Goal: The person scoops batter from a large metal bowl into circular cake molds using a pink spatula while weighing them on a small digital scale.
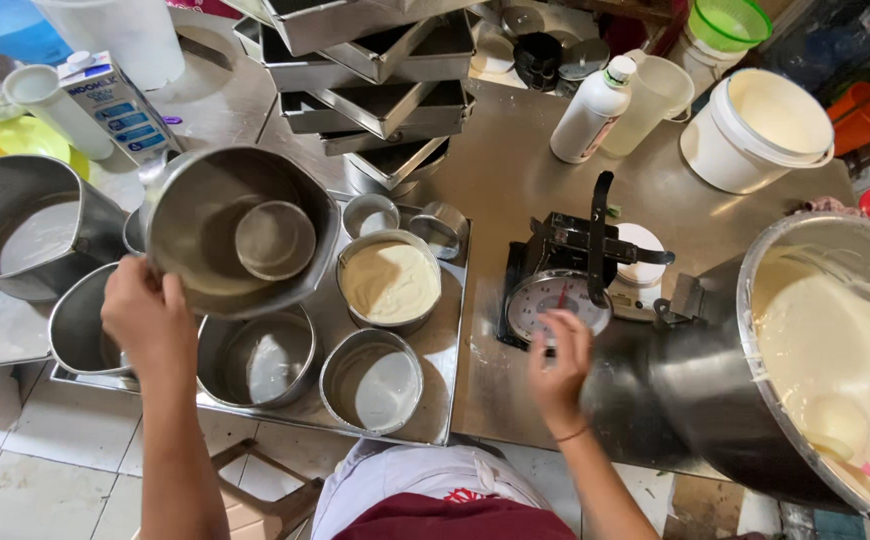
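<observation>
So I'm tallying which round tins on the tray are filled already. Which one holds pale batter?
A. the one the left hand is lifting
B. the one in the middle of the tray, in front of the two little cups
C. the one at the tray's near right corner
B: the middle round tin is full of pale batter, while the near-right tin and the tin in the left hand show bare metal.
</observation>
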